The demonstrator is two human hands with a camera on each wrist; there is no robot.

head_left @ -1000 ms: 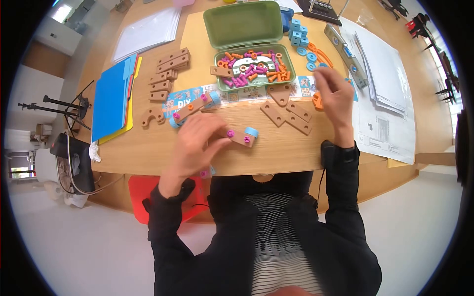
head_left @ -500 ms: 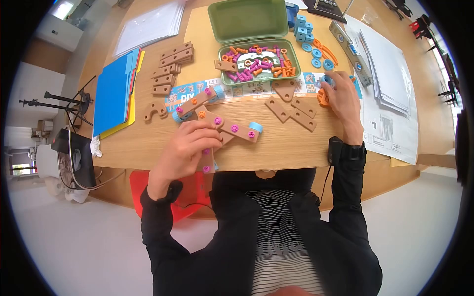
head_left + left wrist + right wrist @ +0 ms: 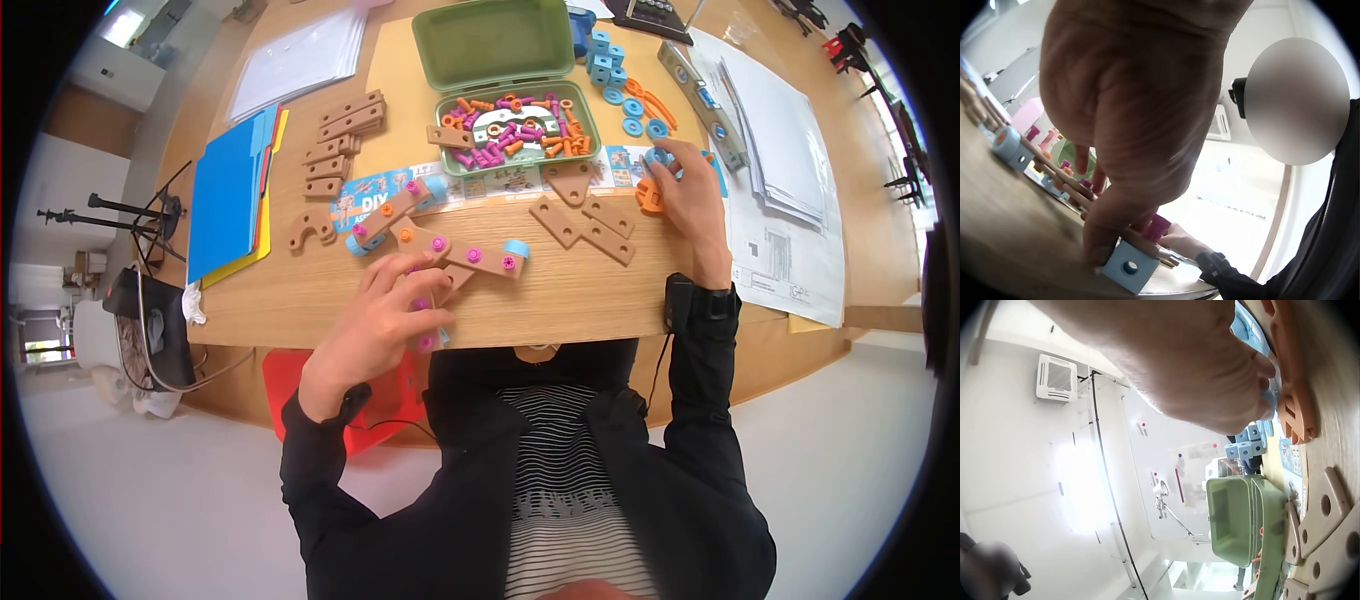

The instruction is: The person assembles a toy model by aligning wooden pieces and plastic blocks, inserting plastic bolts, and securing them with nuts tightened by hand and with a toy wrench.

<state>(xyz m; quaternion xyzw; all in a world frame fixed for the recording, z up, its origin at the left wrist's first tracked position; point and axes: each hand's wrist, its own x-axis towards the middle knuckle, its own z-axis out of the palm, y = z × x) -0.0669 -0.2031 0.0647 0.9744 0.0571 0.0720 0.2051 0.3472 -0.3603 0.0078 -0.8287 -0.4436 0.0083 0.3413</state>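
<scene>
Over a joined set of wooden strips (image 3: 483, 261) with pink and orange screws, my left hand (image 3: 365, 325) has its fingers spread and touches the lower strip. In the left wrist view, the thumb of my left hand (image 3: 1135, 125) points down beside a blue block (image 3: 1130, 267) under that strip. My right hand (image 3: 695, 205), at the right, has its thumb and forefinger bent round a small blue piece (image 3: 656, 156), mostly covered by the fingers. An orange piece (image 3: 649, 197) lies just below them; in the right wrist view my right hand (image 3: 1210, 375) hides most of the blue piece.
Behind stands an open green box (image 3: 516, 172) of screws. Loose wooden plates (image 3: 603, 240) lie before it, wooden strips (image 3: 325, 187) at the left. Blue blocks (image 3: 600, 70), blue rings (image 3: 632, 127) and a level (image 3: 703, 105) stand or lie at the right. A blue folder (image 3: 230, 195) lies left.
My left hand has drawn back toward the table's front edge, its fingers now more spread, uncovering more of the strips. My right hand has come down from higher up to the blue piece.
</scene>
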